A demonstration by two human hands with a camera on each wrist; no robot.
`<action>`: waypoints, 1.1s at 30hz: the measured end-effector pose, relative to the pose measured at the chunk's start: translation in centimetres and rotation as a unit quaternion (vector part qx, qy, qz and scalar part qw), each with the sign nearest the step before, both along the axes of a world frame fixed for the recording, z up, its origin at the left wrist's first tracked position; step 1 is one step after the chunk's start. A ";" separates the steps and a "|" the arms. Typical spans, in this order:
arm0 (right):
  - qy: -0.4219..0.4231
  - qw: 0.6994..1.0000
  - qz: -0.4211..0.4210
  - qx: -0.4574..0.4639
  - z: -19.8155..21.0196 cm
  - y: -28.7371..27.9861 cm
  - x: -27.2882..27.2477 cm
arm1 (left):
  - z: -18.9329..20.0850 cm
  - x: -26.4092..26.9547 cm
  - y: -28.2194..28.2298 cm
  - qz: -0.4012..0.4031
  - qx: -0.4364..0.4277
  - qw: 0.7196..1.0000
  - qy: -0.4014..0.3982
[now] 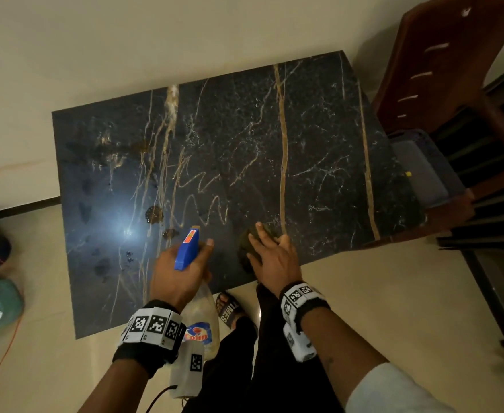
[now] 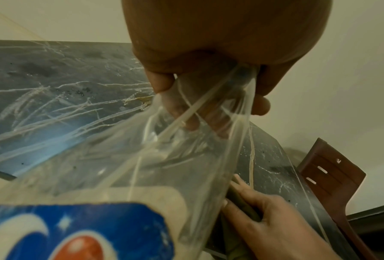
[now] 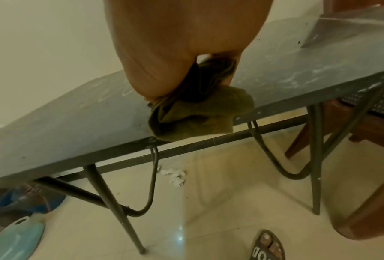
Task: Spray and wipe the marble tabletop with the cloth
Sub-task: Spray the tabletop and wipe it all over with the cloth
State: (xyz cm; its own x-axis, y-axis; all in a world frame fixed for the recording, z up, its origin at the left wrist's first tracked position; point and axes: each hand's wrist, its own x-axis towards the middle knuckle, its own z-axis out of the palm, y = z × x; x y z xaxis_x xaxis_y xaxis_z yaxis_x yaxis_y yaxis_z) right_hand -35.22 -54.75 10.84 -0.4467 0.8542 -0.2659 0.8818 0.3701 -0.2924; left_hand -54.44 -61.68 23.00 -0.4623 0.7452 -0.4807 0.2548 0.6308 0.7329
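Bottle (image 1: 198,320) labelled "Colin" gripped by left hand (image 1: 179,272); right hand (image 1: 274,257) presses flat on cloth (image 1: 246,248).

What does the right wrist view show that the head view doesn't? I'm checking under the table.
Only the right wrist view shows the metal table legs and white scraps on the floor underneath. Only the head view shows the left hand gripping the spray bottle. Both show the right hand on the green cloth near the tabletop's front edge.

Cloth (image 1: 252,245) on tabletop (image 1: 304,144) near edge; spray bottle (image 1: 198,311) to its left.
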 end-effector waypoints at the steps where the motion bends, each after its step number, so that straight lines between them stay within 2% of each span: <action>1: -0.007 1.000 0.015 -0.003 -0.1 0.4 0.9 | 0.1 0.3 -0.1 -0.002 -0.001 1.000 0.004; 5: -0.019 0.990 -0.137 0.012 -0.3 -0.5 0.8 | 0.1 0.8 -0.6 0.008 0.007 1.000 0.005; 6: -0.020 0.991 -0.135 0.010 -0.3 -0.9 0.2 | 0.1 0.9 -0.7 0.015 0.012 1.000 0.004; 8: -0.011 0.998 -0.069 0.000 -0.4 -1.3 0.4 | 0.2 1.2 -0.9 0.020 0.017 1.000 0.009; 10: 0.000 1.000 0.004 -0.002 -0.1 -0.6 2.2 | 0.3 1.8 -1.0 0.023 0.021 0.999 0.015; 11: 0.001 1.000 0.010 0.002 -0.2 -0.2 3.2 | 0.4 2.0 -1.1 0.027 0.023 0.999 0.016; 15: -0.004 0.991 -0.137 0.011 -0.3 -1.5 2.9 | 0.4 2.8 -1.7 0.042 0.023 0.999 0.013; 16: -0.009 0.992 -0.126 0.009 -0.3 -2.2 2.3 | 0.4 3.0 -1.8 0.049 0.027 0.998 0.014; 19: 0.006 1.000 0.000 -0.006 -0.2 -2.5 2.3 | 0.6 3.5 -2.5 0.069 0.038 0.997 0.024; 21: 0.006 0.999 0.052 -0.012 0.0 -1.7 3.3 | 0.6 3.7 -3.0 0.081 0.042 0.995 0.031; 23: -0.001 0.999 0.032 -0.012 -0.1 -1.6 3.6 | 0.6 3.8 -3.5 0.086 0.049 0.994 0.036; 26: -0.012 0.997 -0.077 -0.012 0.1 -3.6 1.7 | 0.9 3.9 -4.0 0.096 0.056 0.993 0.033; 27: -0.019 0.997 -0.076 -0.016 0.1 -4.3 0.9 | 0.9 3.8 -4.2 0.098 0.055 0.993 0.033; 31: -0.018 0.997 0.070 0.004 -0.4 -4.2 1.3 | 0.9 3.4 -4.8 0.096 0.053 0.993 0.032; 33: -0.008 0.999 0.038 0.014 -0.5 -3.8 2.1 | 0.9 2.9 -5.2 0.103 0.056 0.993 0.025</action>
